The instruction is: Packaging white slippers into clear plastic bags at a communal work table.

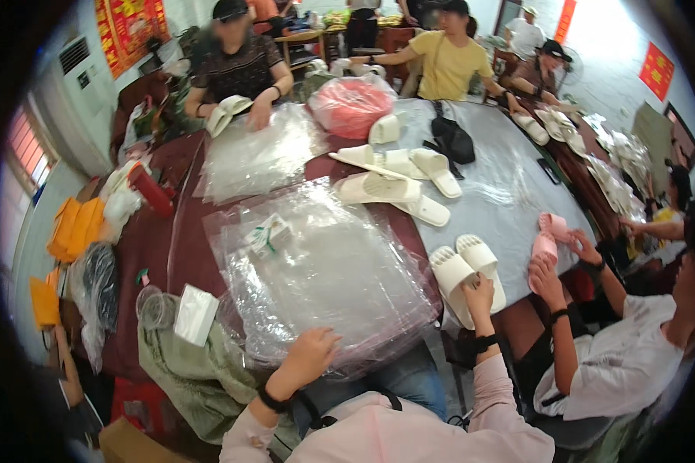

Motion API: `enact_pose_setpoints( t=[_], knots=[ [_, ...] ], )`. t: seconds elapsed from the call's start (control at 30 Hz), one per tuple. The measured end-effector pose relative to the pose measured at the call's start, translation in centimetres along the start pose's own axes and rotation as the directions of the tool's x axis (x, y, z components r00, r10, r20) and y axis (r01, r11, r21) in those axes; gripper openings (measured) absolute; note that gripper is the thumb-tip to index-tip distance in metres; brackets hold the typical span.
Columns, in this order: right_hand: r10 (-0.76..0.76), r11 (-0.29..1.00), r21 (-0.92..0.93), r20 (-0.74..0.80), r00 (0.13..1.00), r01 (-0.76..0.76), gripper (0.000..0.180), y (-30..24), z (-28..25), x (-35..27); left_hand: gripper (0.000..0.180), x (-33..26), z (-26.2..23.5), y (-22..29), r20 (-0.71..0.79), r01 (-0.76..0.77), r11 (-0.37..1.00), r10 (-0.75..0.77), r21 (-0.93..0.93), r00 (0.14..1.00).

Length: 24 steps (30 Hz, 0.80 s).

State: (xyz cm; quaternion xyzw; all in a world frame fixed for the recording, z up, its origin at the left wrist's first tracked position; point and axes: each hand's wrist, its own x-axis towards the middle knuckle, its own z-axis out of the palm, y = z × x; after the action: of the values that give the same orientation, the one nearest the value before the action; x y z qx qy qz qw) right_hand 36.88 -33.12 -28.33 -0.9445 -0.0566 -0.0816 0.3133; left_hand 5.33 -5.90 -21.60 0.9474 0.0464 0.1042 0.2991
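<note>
Your right hand (pixel 480 297) pinches a pair of smooth, rounded white slippers (pixel 466 270), just right of the crinkly clear plastic bag stack (pixel 324 278). Your left hand (pixel 310 356) presses, fingers curled, on that stack's glossy near edge.

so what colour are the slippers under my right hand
Cream white slippers, under the right hand; the head view shows them best.

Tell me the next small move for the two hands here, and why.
Probably lift one clear bag off the stack of plastic bags: the left hand already rests on its near edge, while the right hand holds a pair of white slippers beside it, unbagged.
</note>
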Motion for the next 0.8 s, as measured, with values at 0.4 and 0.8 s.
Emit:
enact_pose_setpoints(
  t=[0.4, 0.8],
  knots=[
    [-0.152, 0.797, 0.563, -0.164, 0.975, 0.219, 0.023, -1.7, -0.4, 1.8, 0.048, 1.6, 4.0, -1.6, 0.085, 0.055, 0.904, -0.100, 0.423, 0.991],
    [-0.581, 0.650, 0.673, 0.740, 0.339, -0.354, 0.027, -12.0, -11.2, -8.4, 0.059, 4.6, 0.2, -1.4, -0.058, -0.051, 0.989, 0.043, -0.139, 0.997]
  ],
)
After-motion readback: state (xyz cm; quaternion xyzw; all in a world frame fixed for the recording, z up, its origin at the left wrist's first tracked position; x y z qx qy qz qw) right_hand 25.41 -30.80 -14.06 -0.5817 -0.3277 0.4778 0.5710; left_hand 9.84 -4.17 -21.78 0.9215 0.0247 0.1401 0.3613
